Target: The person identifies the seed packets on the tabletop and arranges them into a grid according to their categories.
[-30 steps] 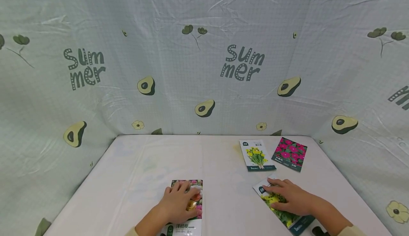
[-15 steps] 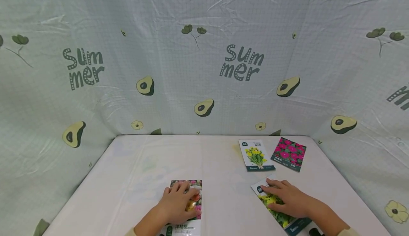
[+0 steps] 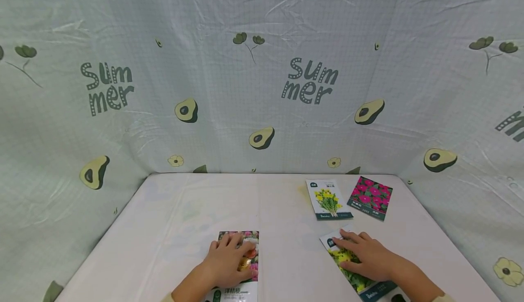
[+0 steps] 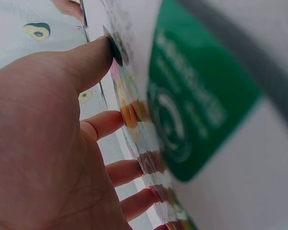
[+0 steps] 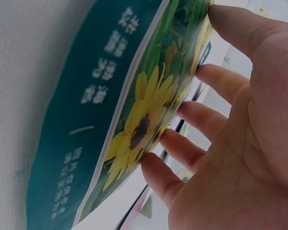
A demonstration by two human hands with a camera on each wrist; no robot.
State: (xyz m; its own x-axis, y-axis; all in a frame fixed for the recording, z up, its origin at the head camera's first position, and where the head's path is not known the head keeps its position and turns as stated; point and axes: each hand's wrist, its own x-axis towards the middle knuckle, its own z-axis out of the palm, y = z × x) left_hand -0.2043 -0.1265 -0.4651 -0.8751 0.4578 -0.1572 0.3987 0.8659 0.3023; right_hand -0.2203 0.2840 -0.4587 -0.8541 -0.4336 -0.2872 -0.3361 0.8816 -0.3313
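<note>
The right hand (image 3: 368,259) and the yellow-flowered packet (image 3: 355,279) beneath its fingers have slid slightly leftward across the table (image 3: 184,220); the left hand (image 3: 229,262) and its packet lie as before.

In the head view, the left fingers stand apart over the rose-patterned packet (image 3: 253,263), whose far edge shows just beyond their tips. The right fingers are spread too, resting on the yellow-flowered packet, which lies slanted, one corner jutting out beside the fingertips. Farther out past the right fingers, near but untouched, lie a white packet (image 3: 327,199) and, to its right, a magenta packet (image 3: 370,198).

In the left wrist view, thumb and fingers are separated and slightly bent, their tips touching the packet's face; a green label (image 4: 192,105) sits wristward of them.

In the right wrist view, the separated fingertips touch the printed flower face, with a teal band (image 5: 81,124) wristward of the fingers.
</note>
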